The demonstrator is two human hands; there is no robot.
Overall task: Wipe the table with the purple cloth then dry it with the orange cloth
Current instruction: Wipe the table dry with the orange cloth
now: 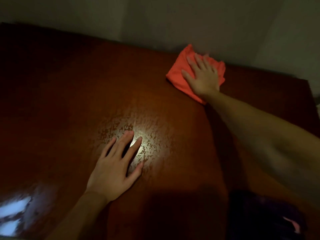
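Your fingers on the left hand point(113, 168) lie straight and a little spread, flat on the table point(69, 94), gripping nothing. Judging by the reach of the other arm, that hand is there as a brace, taking your weight while you lean across. Just ahead of and around those fingertips the wood shows a mottled, streaky sheen under the light, which reads as moisture not yet dried, though glare could account for some of it. Off to the left of the hand, near the table's front edge, sit two pale blurred reflections.

Moving right and well beyond the left fingertips, your right hand point(202, 75) is stretched out to the far edge of the table, close to the wall point(173, 18). Its fingers are extended and splayed, pressing down on the orange cloth point(178, 73), not curled round it. The cloth is folded into a thick pad, and the flat palm spreads pressure across it, which suits drying. The fingertips are blurred, so I cannot tell whether they overhang the cloth's far edge.

Near your right elbow, at the lower right corner, a dark bundle that looks like the purple cloth point(259, 215) lies in shadow, with a small pink patch showing on it.

By this layout you appear to be in the drying stage, with the damp patch by your left fingers not yet covered.
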